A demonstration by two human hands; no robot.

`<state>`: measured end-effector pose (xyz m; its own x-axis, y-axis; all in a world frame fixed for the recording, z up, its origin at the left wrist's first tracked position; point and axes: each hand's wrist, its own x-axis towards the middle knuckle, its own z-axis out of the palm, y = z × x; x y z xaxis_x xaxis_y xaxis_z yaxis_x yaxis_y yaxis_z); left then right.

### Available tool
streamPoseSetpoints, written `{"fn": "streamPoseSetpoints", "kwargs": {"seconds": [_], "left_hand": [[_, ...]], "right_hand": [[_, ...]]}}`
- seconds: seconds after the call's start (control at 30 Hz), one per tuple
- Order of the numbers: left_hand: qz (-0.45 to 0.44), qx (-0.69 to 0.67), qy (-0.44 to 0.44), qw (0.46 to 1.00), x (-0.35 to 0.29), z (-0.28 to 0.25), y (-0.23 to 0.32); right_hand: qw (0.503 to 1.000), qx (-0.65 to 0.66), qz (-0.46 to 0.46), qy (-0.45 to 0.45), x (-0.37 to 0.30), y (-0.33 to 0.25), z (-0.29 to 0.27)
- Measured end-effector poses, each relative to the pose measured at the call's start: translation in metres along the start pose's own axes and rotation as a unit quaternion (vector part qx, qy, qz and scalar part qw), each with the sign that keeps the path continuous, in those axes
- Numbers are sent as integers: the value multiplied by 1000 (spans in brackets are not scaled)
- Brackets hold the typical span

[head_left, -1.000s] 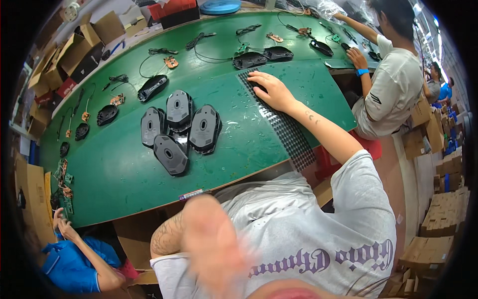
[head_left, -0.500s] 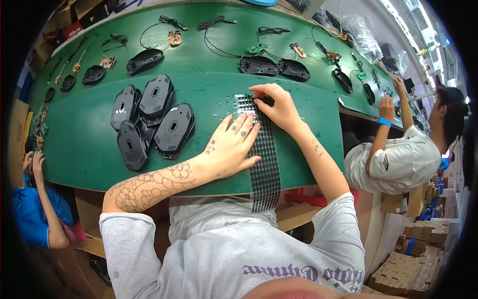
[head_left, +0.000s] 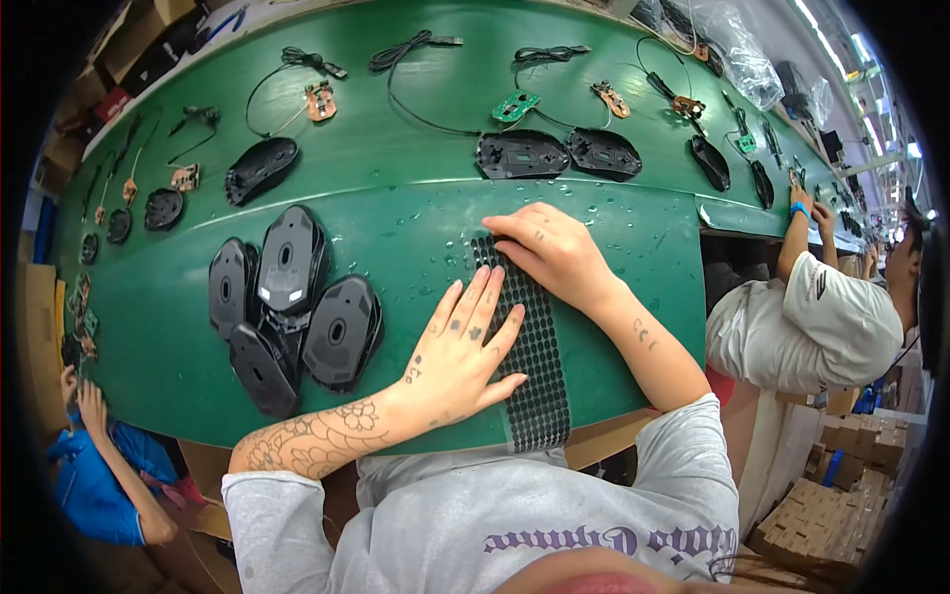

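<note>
A long clear sheet of small round black adhesive dots runs from the middle of the green table past its near edge. My left hand lies flat across the sheet's left side, fingers spread, holding it against the tabletop. At the sheet's far end my right hand is closed, thumb and forefinger together at the top row of dots. Whatever is between those fingertips is too small to make out. To the left of my hands, several black computer mouse shells lie bottom up, some leaning on each other.
Farther back, a raised green strip carries open mouse shells, circuit boards and coiled cables. Water drops dot the table. A co-worker in a grey shirt works at the right; another in blue sits at the left.
The view has shifted, so the table appears lower. My right thumb and forefinger have come together at the sheet's far end. My left hand stays flat on the sheet.
</note>
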<state>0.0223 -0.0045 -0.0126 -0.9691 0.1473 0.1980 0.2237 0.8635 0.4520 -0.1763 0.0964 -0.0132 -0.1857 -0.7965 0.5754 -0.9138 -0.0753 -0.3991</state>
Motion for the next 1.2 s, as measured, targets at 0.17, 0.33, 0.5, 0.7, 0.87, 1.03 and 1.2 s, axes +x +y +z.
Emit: {"fn": "streamPoseSetpoints", "kwargs": {"seconds": [0.17, 0.33, 0.5, 0.7, 0.87, 1.03, 1.2], "left_hand": [[0, -2, -9, 1000, -1, 0, -3], [1, 3, -12, 1000, -1, 0, -4], [-3, 14, -28, 1000, -2, -2, -5], [-1, 9, -22, 1000, -4, -2, -5], [4, 21, -23, 1000, -6, 1, -7], [-1, 29, -27, 999, -6, 0, -8], [18, 19, -20, 999, -5, 3, -9]], "right_hand": [[999, -44, -7, -4, 0, -1, 5], [998, -59, -21, -5, 4, -7, 4], [998, -61, -22, 4, 3, -8, 8], [997, -75, -26, 7, 0, -8, 14], [996, -80, -28, 12, -1, -7, 18], [996, -84, -29, 18, 2, -9, 18], [996, -77, -31, 27, 0, -7, 16]]}}
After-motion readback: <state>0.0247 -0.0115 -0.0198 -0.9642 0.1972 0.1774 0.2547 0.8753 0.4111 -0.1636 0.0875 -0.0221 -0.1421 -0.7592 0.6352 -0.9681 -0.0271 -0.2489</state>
